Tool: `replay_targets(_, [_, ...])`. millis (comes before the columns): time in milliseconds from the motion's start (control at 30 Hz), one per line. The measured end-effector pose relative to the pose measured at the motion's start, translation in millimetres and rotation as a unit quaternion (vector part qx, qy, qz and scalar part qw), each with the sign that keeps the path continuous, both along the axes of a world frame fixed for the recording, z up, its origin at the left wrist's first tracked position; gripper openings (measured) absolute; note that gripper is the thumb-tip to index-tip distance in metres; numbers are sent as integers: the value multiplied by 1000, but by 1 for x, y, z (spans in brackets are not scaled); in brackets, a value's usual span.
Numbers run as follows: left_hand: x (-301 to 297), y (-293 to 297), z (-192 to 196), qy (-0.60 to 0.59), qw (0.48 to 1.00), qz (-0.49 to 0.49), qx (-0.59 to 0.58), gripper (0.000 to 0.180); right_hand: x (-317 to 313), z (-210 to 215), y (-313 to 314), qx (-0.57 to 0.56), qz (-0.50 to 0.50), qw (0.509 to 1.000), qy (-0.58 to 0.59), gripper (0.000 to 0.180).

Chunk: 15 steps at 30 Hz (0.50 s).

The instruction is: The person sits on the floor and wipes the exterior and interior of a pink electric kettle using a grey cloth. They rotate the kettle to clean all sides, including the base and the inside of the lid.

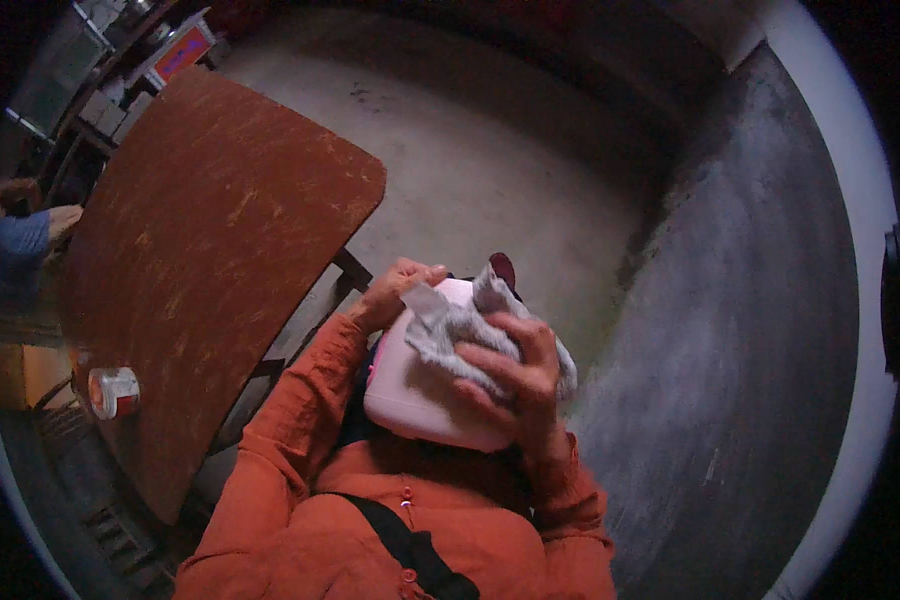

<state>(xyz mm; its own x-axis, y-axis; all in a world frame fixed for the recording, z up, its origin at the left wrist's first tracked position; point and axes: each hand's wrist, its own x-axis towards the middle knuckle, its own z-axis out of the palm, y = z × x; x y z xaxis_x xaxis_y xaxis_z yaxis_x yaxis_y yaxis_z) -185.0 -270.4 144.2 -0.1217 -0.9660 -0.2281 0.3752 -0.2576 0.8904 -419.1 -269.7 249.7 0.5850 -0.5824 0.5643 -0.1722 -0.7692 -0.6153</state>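
Observation:
A pale pink case with rounded corners and a brighter pink strip on its left side rests on my lap. Its kind is not clear from here. My left hand grips its far left edge, fingers bent over the rim. Over the upper right of the case lies a crumpled whitish-grey cloth, one end hanging past the right side. My right hand presses the cloth on the surface, fingers bent into its folds. Part of the case is hidden under cloth and hand.
A worn red-brown table stands to my left, with a clear jar near its edge. Beyond it is what looks like a person in blue. Shelves with boxes are at the far left. A grey wall runs along my right.

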Motion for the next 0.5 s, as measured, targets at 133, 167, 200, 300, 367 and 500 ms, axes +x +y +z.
replay_targets(133, [-1,2,12,-32,999,-14,24,41,-4,-45,-32,227,-103,963,-98,33])
replay_targets(167, [3,3,14,-44,999,-25,13,42,-9,-72,-39,281,-105,940,-161,29])
replay_targets(200, [10,8,12,-59,998,-31,6,43,-12,-91,-38,430,-108,871,-211,28])
replay_targets(300, [19,14,-15,-55,998,22,-22,46,-18,-116,-25,567,-143,763,-275,27])
replay_targets(367, [9,19,-18,-36,993,108,15,46,-24,-119,-17,552,-155,757,-315,28])
replay_targets(500, [18,23,-30,-83,993,81,0,46,-26,-65,-3,365,-70,890,-264,30])
